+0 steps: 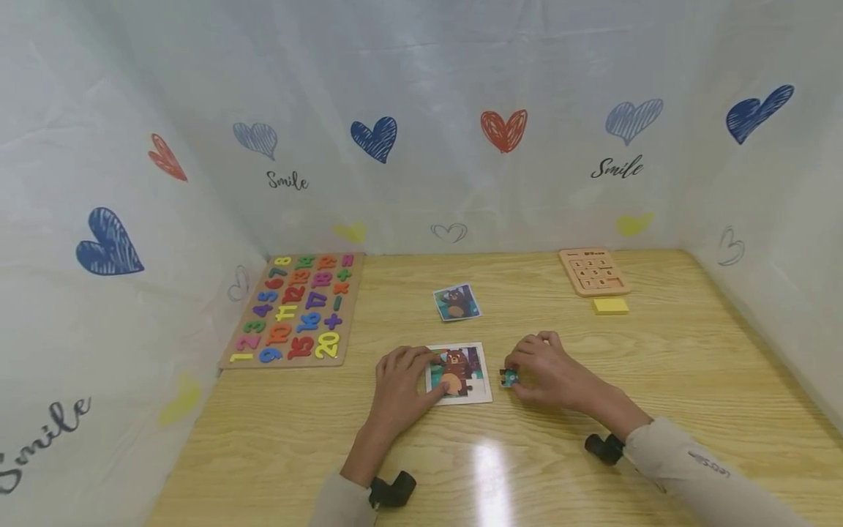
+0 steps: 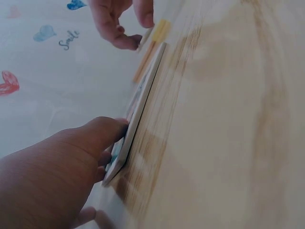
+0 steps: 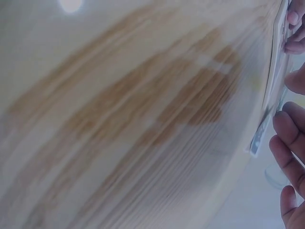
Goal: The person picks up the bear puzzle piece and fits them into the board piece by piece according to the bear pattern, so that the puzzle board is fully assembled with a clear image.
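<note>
A bear jigsaw puzzle (image 1: pixel 454 366) in a white-edged tray lies on the table, with a gap at its lower right. My left hand (image 1: pixel 398 388) holds it at the left side, thumb and index fingertip on its face. In the left wrist view the thumb (image 2: pixel 107 129) reaches over the board's edge. Just right of the board, my right hand (image 1: pixel 546 369) pinches a small teal puzzle piece (image 1: pixel 509 377) between thumb and fingers. Beyond the board lies a square bear picture card (image 1: pixel 457 302). The right wrist view shows my right fingers (image 3: pixel 288 157) only partly.
A number board (image 1: pixel 290 311) with colourful numerals lies at the table's left. At the back right are a wooden number slide puzzle (image 1: pixel 594 272) and a yellow block (image 1: pixel 611 306). White curtains (image 1: pixel 435 190) printed with hearts enclose the table's back and sides.
</note>
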Motion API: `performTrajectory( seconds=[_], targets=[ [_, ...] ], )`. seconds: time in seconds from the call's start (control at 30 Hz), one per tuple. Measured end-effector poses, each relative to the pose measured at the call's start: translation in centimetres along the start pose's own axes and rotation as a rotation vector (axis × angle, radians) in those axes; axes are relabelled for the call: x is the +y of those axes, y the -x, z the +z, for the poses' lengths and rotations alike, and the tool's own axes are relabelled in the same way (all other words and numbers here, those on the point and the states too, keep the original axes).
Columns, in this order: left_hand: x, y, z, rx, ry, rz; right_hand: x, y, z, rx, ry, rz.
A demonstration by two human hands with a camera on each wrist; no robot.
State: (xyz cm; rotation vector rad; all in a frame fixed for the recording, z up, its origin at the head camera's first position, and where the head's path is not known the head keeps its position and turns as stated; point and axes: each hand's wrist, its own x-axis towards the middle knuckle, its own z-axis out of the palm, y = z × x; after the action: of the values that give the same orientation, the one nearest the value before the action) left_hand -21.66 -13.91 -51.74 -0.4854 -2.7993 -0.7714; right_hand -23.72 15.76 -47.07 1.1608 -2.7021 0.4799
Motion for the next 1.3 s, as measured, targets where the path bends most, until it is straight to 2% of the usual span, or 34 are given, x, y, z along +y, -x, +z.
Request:
performTrajectory(
  seconds=[0.37, 0.67, 0.77, 1.0, 1.3],
  targets=[
    [0.3, -0.2, -0.1, 0.002, 0.013, 0.012, -0.3, -0.4, 0.4, -0.013, -0.001, -0.021],
    [0.3, -0.3, 0.0, -0.007, -0.012, 0.010, -0.6, -0.9, 0.6, 0.020, 0.024, -0.048],
    [0.3, -0.3, 0.0, -0.006, -0.016, 0.007, -0.6, -1.0, 0.4, 0.007, 0.033, -0.013],
    [0.3, -0.3, -0.2, -0.018, -0.020, -0.011, -0.2, -1.0, 0.2, -0.039, 0.074, 0.124],
    [0.2, -0.1, -0.3, -0.015, -0.011, -0.014, 0.2, -1.5, 1.1, -0.058, 0.086, 0.158]
  ],
)
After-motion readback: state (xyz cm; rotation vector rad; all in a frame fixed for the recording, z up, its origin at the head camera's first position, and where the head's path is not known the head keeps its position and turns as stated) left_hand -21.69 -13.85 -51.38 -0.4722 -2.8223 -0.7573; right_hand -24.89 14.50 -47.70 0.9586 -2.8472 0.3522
